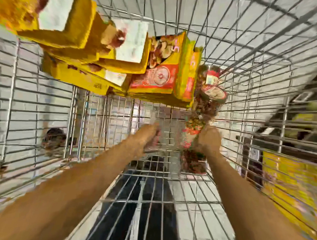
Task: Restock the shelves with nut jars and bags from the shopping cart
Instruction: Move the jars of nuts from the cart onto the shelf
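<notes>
Head view, badly blurred: both forearms reach into the wire cart (44, 103). Right hand (209, 139) grips a nut jar (193, 161) near the right wall; left hand (149, 136) hangs beside it, apart, its fingers too smeared to tell curled from spread. Beyond lie more jars (212, 80) and yellow bags (81, 35).

Both arms are bare, reaching forward and down, converging toward the centre of the view. We log the left forearm (67, 188) entering from the lower left and the right forearm (250, 207) from the lower right. The left hand (150, 136) is back-up and motion-blurred, so we cannot tell whether its fingers are straight or curled. The right hand (209, 139) is seen from behind, fingers wrapped round a jar (192, 138). The hands are near each other, not touching.
</notes>
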